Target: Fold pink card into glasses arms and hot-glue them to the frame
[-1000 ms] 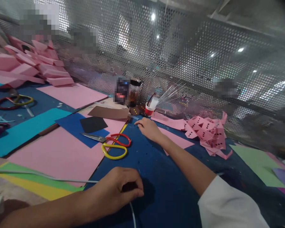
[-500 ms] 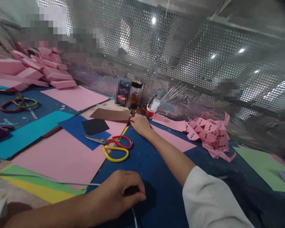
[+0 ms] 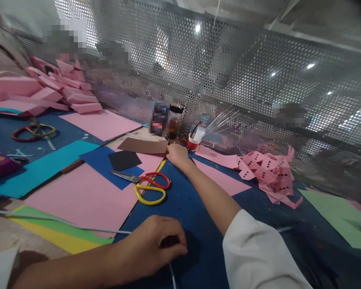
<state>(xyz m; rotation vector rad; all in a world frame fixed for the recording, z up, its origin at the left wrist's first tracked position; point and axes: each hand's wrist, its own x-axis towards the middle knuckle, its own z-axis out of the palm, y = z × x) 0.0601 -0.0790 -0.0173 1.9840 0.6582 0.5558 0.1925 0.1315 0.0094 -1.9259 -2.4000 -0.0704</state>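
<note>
My right hand (image 3: pixel 178 155) reaches across the blue table, its fingers closed at the right end of a brown paper strip (image 3: pixel 142 145). The fingertips are partly hidden. Low in the view, my left hand (image 3: pixel 159 245) rests with curled fingers, thumb close to the fingertips and nothing visible inside; a white cable (image 3: pixel 102 230) passes under it. Between the hands lie scissors (image 3: pixel 149 186) with one red and one yellow handle, blades pointing left over blue paper (image 3: pixel 120 182). A black paper piece (image 3: pixel 124 160) lies on the blue one, above a large pink sheet (image 3: pixel 84 192).
A red-and-white cup (image 3: pixel 193 143) with thin sticks stands by the perforated metal screen (image 3: pixel 228 60), near a dark-lidded jar (image 3: pixel 175 122). Pink folded strips (image 3: pixel 267 168) lie right, a pink pile (image 3: pixel 54 88) far left. Other scissors (image 3: pixel 33 132) and a purple object (image 3: pixel 1 166) are left.
The view has shifted slightly, so the table things appear a little further right. My right hand has moved slightly left against the brown strip. My left hand keeps its curled pose.
</note>
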